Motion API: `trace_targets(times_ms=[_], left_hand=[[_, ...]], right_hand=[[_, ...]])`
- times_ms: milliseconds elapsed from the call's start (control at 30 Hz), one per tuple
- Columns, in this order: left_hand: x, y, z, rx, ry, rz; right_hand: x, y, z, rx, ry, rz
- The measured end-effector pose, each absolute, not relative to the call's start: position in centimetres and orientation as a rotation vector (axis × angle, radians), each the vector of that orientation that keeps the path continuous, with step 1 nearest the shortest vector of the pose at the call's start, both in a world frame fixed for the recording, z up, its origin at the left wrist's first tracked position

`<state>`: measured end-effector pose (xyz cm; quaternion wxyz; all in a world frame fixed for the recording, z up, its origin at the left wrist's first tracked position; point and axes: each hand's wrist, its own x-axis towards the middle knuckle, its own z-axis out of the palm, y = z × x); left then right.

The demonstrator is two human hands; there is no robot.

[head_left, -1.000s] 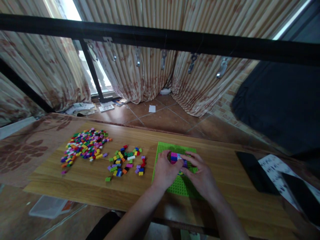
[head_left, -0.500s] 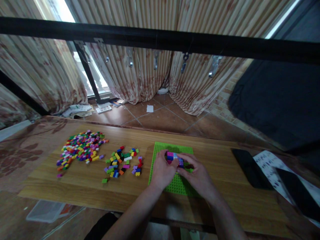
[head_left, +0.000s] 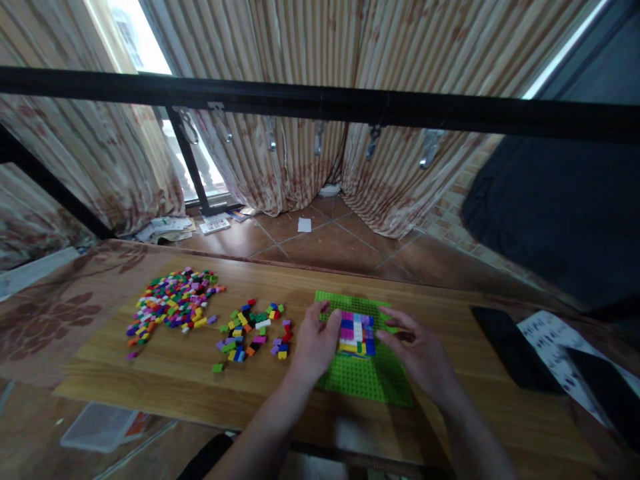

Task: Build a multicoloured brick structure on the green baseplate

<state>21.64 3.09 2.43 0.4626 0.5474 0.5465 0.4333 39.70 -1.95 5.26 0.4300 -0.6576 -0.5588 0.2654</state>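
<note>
A square build of toy bricks [head_left: 357, 335] sits on the green studded baseplate [head_left: 363, 385], its top showing purple, pink, white, blue and yellow. My left hand [head_left: 314, 341] is at its left side, thumb alongside the edge and fingers apart from the thumb; whether the thumb touches the bricks I cannot tell. To the right, my right hand [head_left: 421, 348] is apart from the build, thumb and fingers spread with nothing between them. Left of the plate lies a small group of loose bricks [head_left: 258, 340] in mixed colours.
A larger heap of bricks [head_left: 173, 300] lies at the far left of the wooden table [head_left: 165, 380]. On the right are a black phone-like slab [head_left: 515, 348], a printed sheet [head_left: 543, 340] and another dark slab [head_left: 593, 380]. A black bar [head_left: 300, 103] with hanging clips crosses above.
Both hands have moved apart from the build, the right one farther to the right, so its top now shows. The whole view has shifted slightly.
</note>
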Motion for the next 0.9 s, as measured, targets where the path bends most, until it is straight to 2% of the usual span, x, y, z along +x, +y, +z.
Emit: trace_targets(times_ms=[267, 433, 600, 733, 900], left_hand=[[21.5, 2.8, 2.6, 1.324, 1.333, 1.069], [21.7, 2.2, 3.7, 1.274, 1.343, 1.074], [20.6, 2.2, 5.3, 1.184, 1.239, 1.36], [18.9, 2.7, 6.3, 1.009, 1.169, 1.55], [16.6, 2.6, 7.3, 0.951, 1.186, 1.585]], right_hand=[[39.2, -2.0, 5.2, -1.668, -1.305, 0.621], [37.9, -2.3, 5.9, -1.642, -1.112, 0.42], [34.9, -2.8, 6.7, -1.598, -1.075, 0.345], [31.7, -3.1, 6.5, -1.578, -1.293, 0.385], [27.7, -2.3, 5.5, -1.361, -1.732, 0.522]])
